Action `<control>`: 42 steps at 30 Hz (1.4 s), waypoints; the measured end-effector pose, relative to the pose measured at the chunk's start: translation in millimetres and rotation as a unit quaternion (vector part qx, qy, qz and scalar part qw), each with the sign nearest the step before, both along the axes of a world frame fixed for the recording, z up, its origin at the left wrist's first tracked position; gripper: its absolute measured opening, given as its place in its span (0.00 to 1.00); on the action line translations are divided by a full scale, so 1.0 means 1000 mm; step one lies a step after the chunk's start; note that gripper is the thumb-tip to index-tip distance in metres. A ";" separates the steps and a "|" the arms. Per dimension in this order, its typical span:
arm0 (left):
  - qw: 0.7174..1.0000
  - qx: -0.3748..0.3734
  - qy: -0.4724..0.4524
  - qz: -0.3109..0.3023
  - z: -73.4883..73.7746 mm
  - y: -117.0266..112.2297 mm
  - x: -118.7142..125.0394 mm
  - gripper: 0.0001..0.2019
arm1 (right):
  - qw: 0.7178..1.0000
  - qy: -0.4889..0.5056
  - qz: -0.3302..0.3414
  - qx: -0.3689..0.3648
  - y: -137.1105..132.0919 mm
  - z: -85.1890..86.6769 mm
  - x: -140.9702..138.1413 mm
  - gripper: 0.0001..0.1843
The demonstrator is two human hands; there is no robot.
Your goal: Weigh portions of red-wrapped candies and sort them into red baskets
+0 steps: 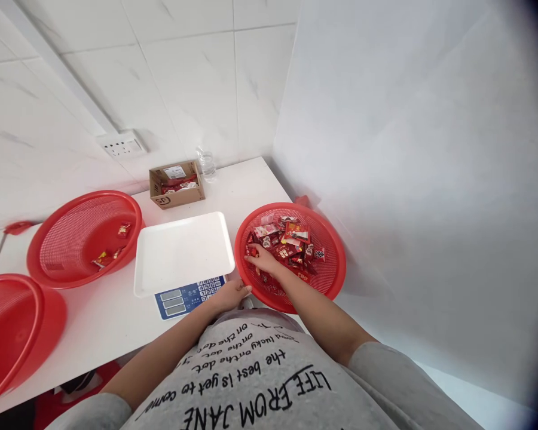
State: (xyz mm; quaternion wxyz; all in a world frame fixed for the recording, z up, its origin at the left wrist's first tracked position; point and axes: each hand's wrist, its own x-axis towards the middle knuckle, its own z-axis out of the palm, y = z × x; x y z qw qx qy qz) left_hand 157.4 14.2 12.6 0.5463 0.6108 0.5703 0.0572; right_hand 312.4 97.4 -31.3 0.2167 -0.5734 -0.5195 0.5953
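On my right is a red mesh basket (336,269) with a pile of small wrapped snack packets (291,251), mostly red, some pink. My right hand (264,261) reaches inside, at the left part of the pile, its fingers closed round a small red packet (253,252). Close to the basket's near-left rim is my left hand (233,295), fingers drawn together; what they hold, if anything, is hidden. Just left of that hand stands a digital scale (190,297) with a bare white weighing tray (183,251).
Left of the scale is another red basket (49,239) with a few small packets in its bottom. A third red basket (9,340) stands at the table's near left. Behind are an open cardboard box (179,196) with red packets and clear plastic cups (207,166). A wall borders the right.
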 end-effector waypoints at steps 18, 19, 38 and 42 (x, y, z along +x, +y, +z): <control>0.998 -0.016 0.028 -0.051 0.011 0.004 0.000 0.23 | 0.912 0.317 -0.043 -0.256 -0.007 0.001 0.038 0.27; 0.998 -0.015 0.028 -0.052 0.010 0.004 0.000 0.23 | 0.913 0.317 -0.040 -0.255 -0.007 0.001 0.039 0.26; 0.999 -0.038 -0.013 0.037 0.037 -0.008 -0.029 0.22 | 0.972 0.185 -0.096 -0.109 -0.016 0.021 0.052 0.28; 0.950 -0.112 -0.177 0.230 0.068 -0.007 -0.075 0.23 | 0.952 0.214 -0.160 -0.147 -0.011 0.035 0.073 0.28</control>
